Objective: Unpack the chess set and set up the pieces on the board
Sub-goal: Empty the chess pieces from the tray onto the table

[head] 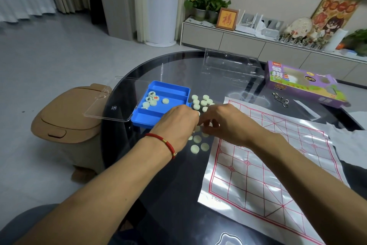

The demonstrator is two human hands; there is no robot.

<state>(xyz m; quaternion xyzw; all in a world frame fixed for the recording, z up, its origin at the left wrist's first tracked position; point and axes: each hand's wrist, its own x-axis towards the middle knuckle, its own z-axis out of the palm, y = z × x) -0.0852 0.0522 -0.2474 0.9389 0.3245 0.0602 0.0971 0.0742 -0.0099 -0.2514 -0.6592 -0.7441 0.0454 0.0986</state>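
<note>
A blue tray [168, 88] with a clear hinged lid [103, 105] sits on the dark glass table [158, 185] and holds several pale round pieces [152, 99]. More pale pieces [200, 102] lie loose on the glass beside the tray, others [197, 139] nearer me. A plastic sheet board [268, 155] with a red grid lies to the right. My left hand [176, 123], with a red cord at the wrist, reaches over the loose pieces with fingers curled down. My right hand [222, 123] meets it, fingers bent over the pieces. What the fingertips hold is hidden.
A purple chess box [297, 80] and a clear plastic insert [230, 64] lie at the table's far side. Small metal clips [281, 100] lie near the box. A tan bin [65, 113] stands left of the table. Torn wrapping [349, 141] lies at the right.
</note>
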